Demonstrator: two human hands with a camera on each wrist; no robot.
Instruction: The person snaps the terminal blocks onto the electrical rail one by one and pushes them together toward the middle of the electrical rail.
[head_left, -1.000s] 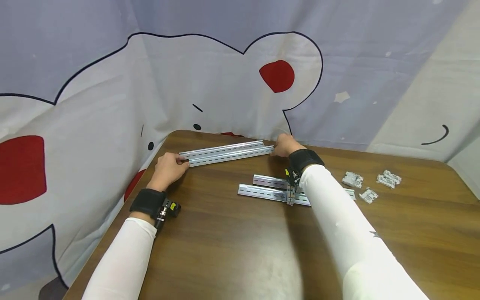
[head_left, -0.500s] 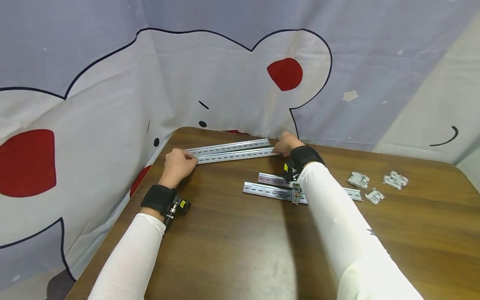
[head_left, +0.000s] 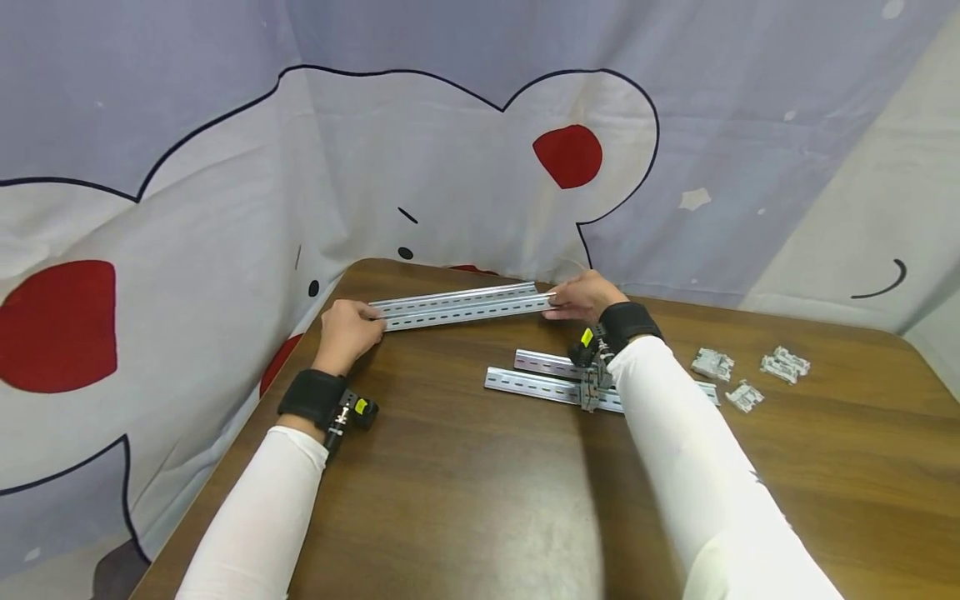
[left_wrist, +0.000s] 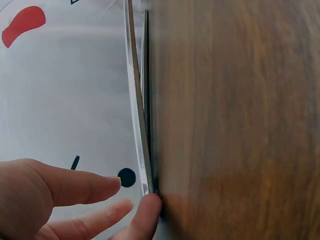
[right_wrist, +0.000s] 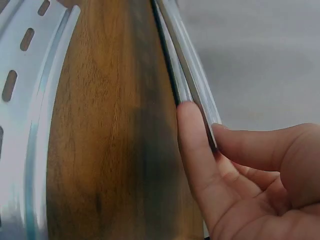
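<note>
Two slotted metal DIN rails lie side by side at the back left of the table. At the left end of the front DIN rail (head_left: 468,313) is my left hand (head_left: 347,335); in the left wrist view one fingertip (left_wrist: 151,202) touches the rail's end while the thumb stands apart from it. My right hand (head_left: 583,297) pinches the right end between thumb and finger, and that end is tilted up. Behind it lies the rear DIN rail (head_left: 450,297), close alongside. The right wrist view shows the pinched rail (right_wrist: 197,75) edge-on.
Nearer me, two more DIN rails (head_left: 525,384) lie parallel, with grey terminal blocks (head_left: 589,392) across them, partly under my right forearm. Several loose pale terminal blocks (head_left: 712,364) lie to the right on the wooden table (head_left: 450,483). A printed curtain (head_left: 420,167) hangs behind.
The front rail's right end has come up, and my right hand has shifted slightly right, its thumb and finger now visible on the rail. The left hand stays at the left end.
</note>
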